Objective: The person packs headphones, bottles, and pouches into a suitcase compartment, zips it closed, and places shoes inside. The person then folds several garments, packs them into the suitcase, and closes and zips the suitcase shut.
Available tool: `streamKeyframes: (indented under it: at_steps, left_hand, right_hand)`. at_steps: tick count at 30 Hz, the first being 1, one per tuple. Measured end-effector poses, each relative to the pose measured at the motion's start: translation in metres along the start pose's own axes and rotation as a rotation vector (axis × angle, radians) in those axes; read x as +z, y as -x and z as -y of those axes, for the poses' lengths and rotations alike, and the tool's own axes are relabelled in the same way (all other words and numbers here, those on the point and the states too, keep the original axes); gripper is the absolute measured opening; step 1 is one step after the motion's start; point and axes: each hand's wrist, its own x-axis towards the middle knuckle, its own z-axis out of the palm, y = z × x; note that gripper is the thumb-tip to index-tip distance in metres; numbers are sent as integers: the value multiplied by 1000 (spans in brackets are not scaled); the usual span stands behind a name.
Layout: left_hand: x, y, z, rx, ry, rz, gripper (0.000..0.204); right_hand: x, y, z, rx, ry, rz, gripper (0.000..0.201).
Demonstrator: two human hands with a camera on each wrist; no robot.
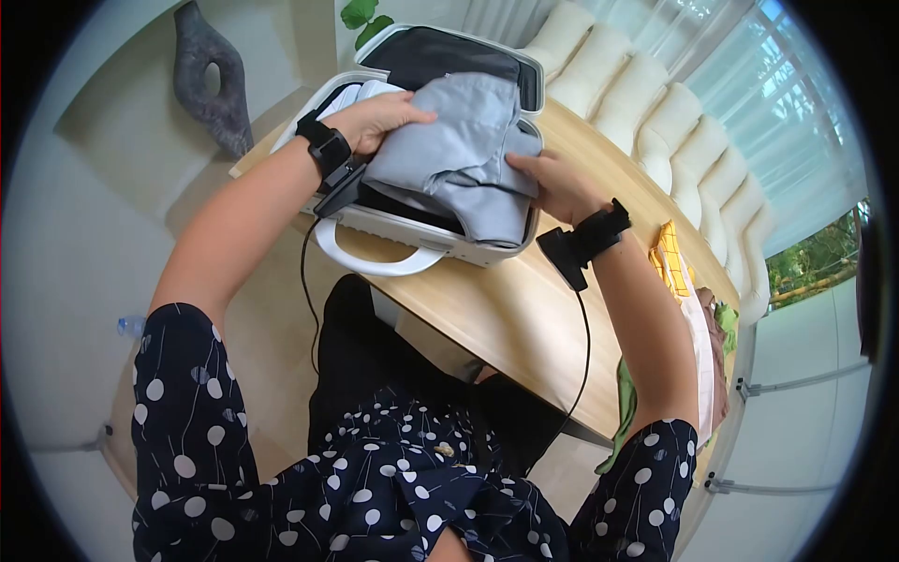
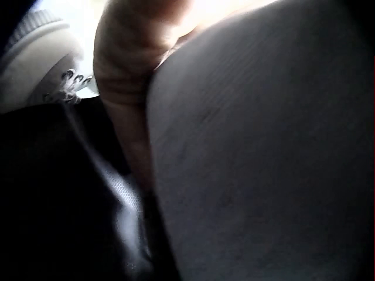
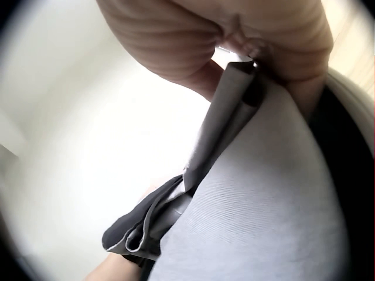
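Note:
A folded grey-blue garment (image 1: 459, 140) lies over the open white suitcase (image 1: 487, 251), its near edge inside the rim. The left hand (image 1: 375, 120) grips its left side, thumb on top and fingers beneath; in the left wrist view those fingers (image 2: 129, 88) go behind the grey cloth (image 2: 263, 140). On the right, the right hand (image 1: 559, 185) pinches the garment's edge. The right wrist view shows that hand (image 3: 234, 41) holding folded layers of the cloth (image 3: 252, 193). White clothing (image 1: 361, 94) shows in the suitcase beside the left hand.
The suitcase stands on a wooden table (image 1: 468, 309), its dark-lined lid (image 1: 449, 61) raised at the back and its white handle (image 1: 375, 267) toward the person. Several garments, one yellow (image 1: 670, 262), lie at the table's right. Cables hang from both wrists. A cushioned seat (image 1: 655, 131) is behind.

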Motion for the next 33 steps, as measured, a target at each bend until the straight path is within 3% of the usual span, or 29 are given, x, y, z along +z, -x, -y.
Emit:
streamKeyframes:
  at_steps: [5, 8, 10, 12, 16, 18, 19, 20, 22, 23, 24, 25, 27, 28, 30, 33]
  left_hand:
    - [-15, -15, 11, -210, -178, 36, 92]
    - [-17, -13, 10, -125, -185, 160, 92]
    - [-14, -4, 0, -165, -220, 129, 93]
    - [-15, 0, -1, -205, -256, 99, 94]
    - [-11, 3, 1, -297, -459, 118, 95]
    - [-7, 4, -1, -303, -541, 122, 97]
    - [-7, 2, 1, -258, -789, 139, 100]
    - [-7, 0, 1, -208, -1035, 154, 103]
    - [-10, -4, 1, -214, -1067, 208, 111]
    - [-10, -5, 3, -144, -1176, 258, 114]
    - [-9, -7, 5, -70, -1285, 310, 117]
    - [-8, -8, 6, -70, -1288, 313, 117]
    - [10, 6, -3, -160, -1622, 330, 122]
    - [13, 8, -2, -158, -1626, 331, 122]
    - [17, 9, -1, -194, -1741, 340, 125]
    - [26, 10, 2, -127, -1824, 384, 133]
  right_hand:
    - [7, 3, 4, 75, 198, -54, 32]
    - [8, -1, 2, 33, 310, -76, 32]
    - [10, 2, 4, -8, 353, -102, 32]
    - [12, 13, 14, -8, 465, 49, 48]
    - [9, -2, -7, -58, 680, -57, 68]
    - [17, -1, -16, -234, 963, -84, 81]
    - [17, -11, -34, -364, 1025, -145, 77]
    - [24, -4, -35, -365, 1025, -147, 77]
    - [40, 19, -35, -576, 1418, -207, 73]
    - [43, 26, -34, -688, 1389, -160, 61]
    - [45, 27, -34, -686, 1387, -162, 61]
    - [48, 28, -34, -638, 1390, -49, 58]
    - [45, 21, -29, -471, 1361, 225, 55]
    - [44, 17, -26, -472, 1359, 221, 55]
    - [44, 17, -18, -267, 1449, 399, 59]
    - [44, 16, -20, -253, 1420, 395, 61]
